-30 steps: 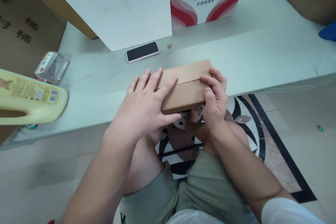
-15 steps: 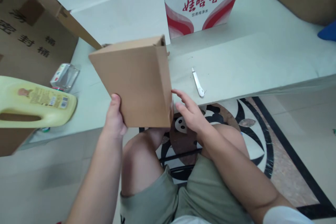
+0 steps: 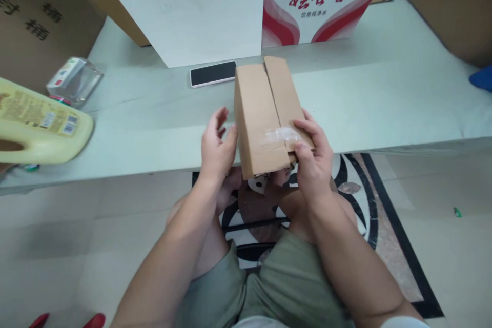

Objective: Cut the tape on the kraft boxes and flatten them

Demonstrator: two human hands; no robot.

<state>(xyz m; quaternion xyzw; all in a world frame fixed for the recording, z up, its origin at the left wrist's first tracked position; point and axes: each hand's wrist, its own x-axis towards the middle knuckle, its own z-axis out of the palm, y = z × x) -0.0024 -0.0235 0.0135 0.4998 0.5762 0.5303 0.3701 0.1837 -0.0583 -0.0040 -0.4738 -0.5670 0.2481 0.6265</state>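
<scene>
Steadying the cardboard box [image 3: 255,107] requires two supports: right hand [image 3: 315,164] grips the near-right corner; left hand [image 3: 216,149], half-open alongside, should brace opposite.

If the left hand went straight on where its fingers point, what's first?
Likely the phone, with the left hand passing close beside the cardboard box. Its height is unclear, so it might clear the phone and meet the white box.

Brown box [image 3: 261,113], pale green table [image 3: 384,97]
</scene>
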